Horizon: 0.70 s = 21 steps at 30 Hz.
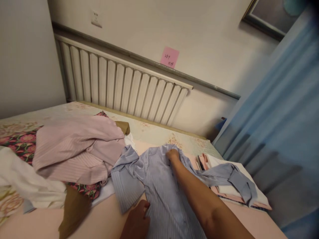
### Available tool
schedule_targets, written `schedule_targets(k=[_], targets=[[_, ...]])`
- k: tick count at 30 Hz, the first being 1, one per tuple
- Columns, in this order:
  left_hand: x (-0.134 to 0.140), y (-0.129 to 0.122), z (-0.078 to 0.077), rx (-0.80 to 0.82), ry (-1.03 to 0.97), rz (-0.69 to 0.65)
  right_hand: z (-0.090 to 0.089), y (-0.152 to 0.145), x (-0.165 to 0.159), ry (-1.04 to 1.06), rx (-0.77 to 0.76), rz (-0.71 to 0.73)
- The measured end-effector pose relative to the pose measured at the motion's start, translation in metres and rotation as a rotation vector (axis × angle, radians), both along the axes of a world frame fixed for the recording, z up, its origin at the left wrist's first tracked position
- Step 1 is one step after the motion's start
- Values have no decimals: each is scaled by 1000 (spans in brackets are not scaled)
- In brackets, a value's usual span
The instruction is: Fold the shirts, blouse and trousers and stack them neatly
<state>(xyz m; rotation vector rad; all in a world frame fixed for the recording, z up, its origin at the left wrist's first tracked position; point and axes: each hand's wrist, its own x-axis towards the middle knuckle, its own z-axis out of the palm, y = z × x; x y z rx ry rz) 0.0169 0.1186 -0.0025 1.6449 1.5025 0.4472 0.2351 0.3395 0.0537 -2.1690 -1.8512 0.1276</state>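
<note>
A blue-and-white striped shirt [159,176] with long sleeves lies spread out in front of me, its collar away from me. At the collar, my right hand [172,154] is closed on the shirt's upper front, and my forearm crosses over the shirt's right side. Low in view, my left hand [137,217] rests beside the shirt's left edge with its fingers curled; what they hold, if anything, is hidden. One sleeve is bent down on the left. The other sleeve reaches right, across a stack of folded clothes [259,196].
Left of the shirt lies a heap with a pink ribbed garment [79,146], a dark floral cloth [27,142], a white garment [27,179] and a brown cloth [76,212]. Behind the floral bedding stands a radiator [124,83]. A blue curtain [279,109] hangs at the right.
</note>
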Motion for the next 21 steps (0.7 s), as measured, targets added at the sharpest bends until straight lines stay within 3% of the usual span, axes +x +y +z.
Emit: schedule_targets(k=[3, 6, 11, 16, 21], targets=[[0, 0, -1, 14, -5, 8, 0, 4, 11, 0, -3, -146], [-1, -1, -1, 4, -10, 6, -2, 7, 19, -1, 27, -176], [-1, -2, 1, 0, -24, 18, -10, 8, 22, 6, 45, -116], [-1, -3, 6, -14, -32, 5, -7, 3, 10, -14, 165, -97], [-1, -4, 7, -27, -1, -15, -2, 17, -27, -4, 165, 136]])
